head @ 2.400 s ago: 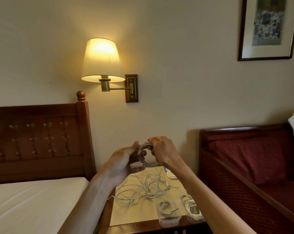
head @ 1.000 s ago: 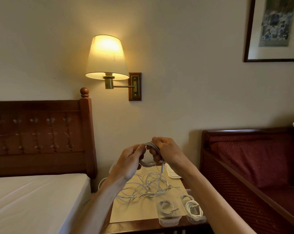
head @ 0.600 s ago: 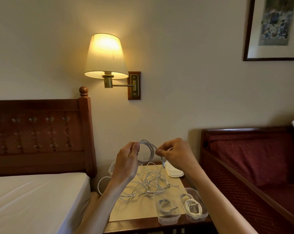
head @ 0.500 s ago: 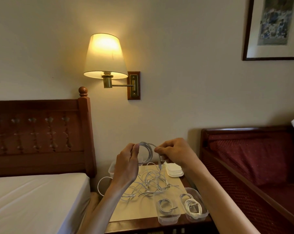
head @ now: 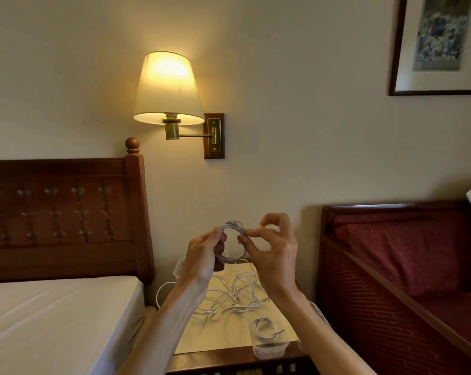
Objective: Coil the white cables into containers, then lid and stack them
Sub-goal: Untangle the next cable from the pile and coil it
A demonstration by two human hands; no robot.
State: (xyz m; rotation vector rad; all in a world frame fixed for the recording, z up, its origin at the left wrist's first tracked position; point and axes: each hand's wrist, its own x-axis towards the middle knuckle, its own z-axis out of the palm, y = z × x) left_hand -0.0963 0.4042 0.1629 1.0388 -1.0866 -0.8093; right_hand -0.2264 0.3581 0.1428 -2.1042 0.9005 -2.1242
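Observation:
I hold a coiled white cable [head: 232,226] in the air above the nightstand. My left hand [head: 201,255] grips the coil's left side. My right hand [head: 272,250] pinches its right side between thumb and forefinger, the other fingers raised. A tangle of loose white cables [head: 234,292] lies on the yellow sheet [head: 201,339] below. At the front, a clear container [head: 268,345] holds one coiled cable. A second container at the right is mostly hidden behind my right forearm.
The wooden nightstand [head: 229,359] stands between a white bed [head: 52,320] on the left and a red upholstered seat [head: 405,266] on the right. Another clear container [head: 178,267] peeks out behind my left hand. A lit wall lamp [head: 169,90] hangs above.
My hands have come closer together on the coil, and the hanging cable end is now wound in. My right hand shifted left onto the coil's right side.

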